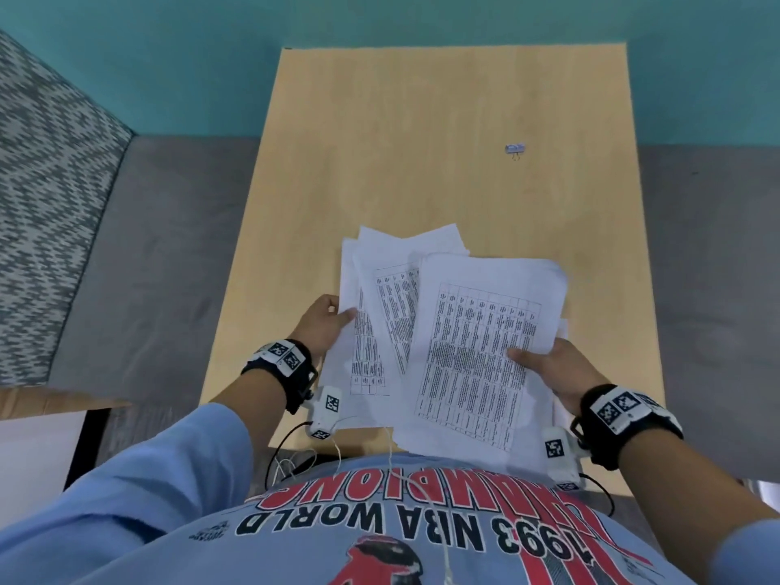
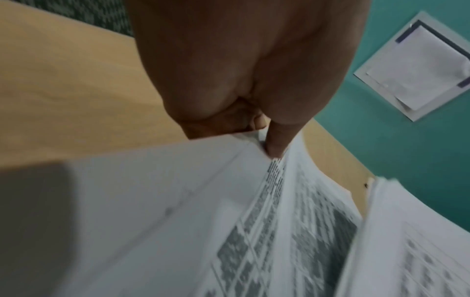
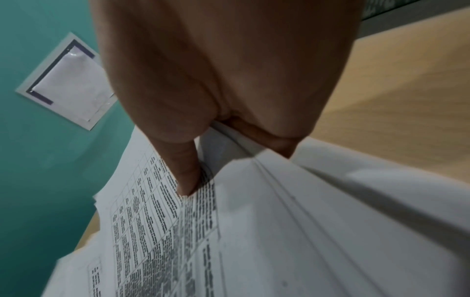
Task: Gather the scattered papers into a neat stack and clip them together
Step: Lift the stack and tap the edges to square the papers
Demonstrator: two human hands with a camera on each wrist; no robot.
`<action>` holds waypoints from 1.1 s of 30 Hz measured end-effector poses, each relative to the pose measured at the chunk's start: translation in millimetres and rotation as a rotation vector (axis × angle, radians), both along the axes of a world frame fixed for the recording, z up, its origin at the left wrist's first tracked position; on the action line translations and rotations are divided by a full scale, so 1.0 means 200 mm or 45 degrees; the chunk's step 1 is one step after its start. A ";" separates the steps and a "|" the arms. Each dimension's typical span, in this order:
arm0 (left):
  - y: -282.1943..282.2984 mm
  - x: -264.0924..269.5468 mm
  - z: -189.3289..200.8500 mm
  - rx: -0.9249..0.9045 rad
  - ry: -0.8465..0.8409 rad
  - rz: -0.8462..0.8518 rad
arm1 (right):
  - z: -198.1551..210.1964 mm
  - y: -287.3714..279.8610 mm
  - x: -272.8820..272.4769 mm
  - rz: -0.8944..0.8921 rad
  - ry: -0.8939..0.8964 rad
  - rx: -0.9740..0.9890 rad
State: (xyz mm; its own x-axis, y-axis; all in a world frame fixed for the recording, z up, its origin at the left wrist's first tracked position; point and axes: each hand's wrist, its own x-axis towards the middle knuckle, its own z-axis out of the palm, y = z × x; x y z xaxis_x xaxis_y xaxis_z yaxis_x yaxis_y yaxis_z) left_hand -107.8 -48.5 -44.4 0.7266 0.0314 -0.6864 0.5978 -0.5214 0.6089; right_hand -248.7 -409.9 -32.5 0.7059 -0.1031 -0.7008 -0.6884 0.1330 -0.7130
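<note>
Several white papers [image 1: 456, 331] printed with tables are held fanned and uneven above the near end of the wooden table [image 1: 422, 141]. My left hand [image 1: 327, 320] pinches the left sheets at their left edge, thumb on top. My right hand [image 1: 544, 365] pinches the right bundle at its right edge, thumb on the printed page. In the left wrist view the left hand [image 2: 257, 128] pinches the papers [image 2: 178, 211]; in the right wrist view the right hand [image 3: 229, 140] grips the papers [image 3: 279, 231]. A small silver binder clip [image 1: 515, 148] lies alone on the table, far right.
A teal wall [image 1: 380, 19] stands behind the table; a white plate with taped paper [image 2: 417, 68] is fixed on it. Grey floor [image 1: 169, 247] lies on both sides, patterned carpet [image 1: 42, 162] at far left. Another wooden surface [image 1: 50, 401] juts in at left.
</note>
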 end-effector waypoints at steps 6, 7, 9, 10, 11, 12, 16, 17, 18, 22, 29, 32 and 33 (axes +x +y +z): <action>-0.06 0.00 -0.01 0.030 -0.050 -0.034 | -0.01 0.06 0.02 0.058 0.030 -0.001; -0.06 0.01 0.00 0.052 -0.069 -0.033 | -0.01 0.07 0.02 0.056 0.031 -0.007; -0.05 0.04 0.02 0.077 -0.112 -0.036 | 0.00 0.06 0.01 0.043 0.039 -0.028; -0.04 0.05 0.04 0.079 -0.125 -0.036 | 0.00 0.04 0.00 0.026 0.042 -0.049; -0.02 0.07 0.07 0.080 -0.135 -0.030 | -0.01 0.02 -0.01 0.004 0.045 -0.076; 0.00 0.09 0.09 0.073 -0.143 -0.024 | -0.01 0.00 -0.02 -0.013 0.051 -0.104; 0.10 0.15 0.18 0.053 -0.200 0.014 | -0.03 -0.07 -0.06 -0.012 0.071 -0.252; 0.13 0.16 0.20 0.059 -0.220 0.033 | -0.04 -0.08 -0.07 0.012 0.071 -0.292; 0.17 0.17 0.22 0.056 -0.247 0.062 | -0.04 -0.08 -0.07 0.032 0.065 -0.326; 0.32 0.20 0.24 0.102 -0.332 0.152 | -0.04 -0.07 -0.07 0.016 0.031 -0.337; 0.45 0.23 0.33 0.092 -0.441 0.279 | 0.07 -0.06 0.03 -0.154 -0.025 -0.364; 0.47 0.25 0.37 0.094 -0.495 0.264 | 0.20 -0.06 0.10 -0.218 -0.124 -0.346; 0.46 0.25 0.40 0.094 -0.514 0.255 | 0.24 -0.06 0.12 -0.232 -0.162 -0.324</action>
State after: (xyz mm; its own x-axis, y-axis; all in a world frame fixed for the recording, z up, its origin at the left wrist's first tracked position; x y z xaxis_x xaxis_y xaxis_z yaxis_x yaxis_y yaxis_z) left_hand -57.3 42.5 35.2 0.9100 0.2369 -0.3403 0.4139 -0.4707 0.7792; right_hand -225.6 -421.8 16.2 0.7399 -0.3961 -0.5438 -0.5729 0.0525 -0.8179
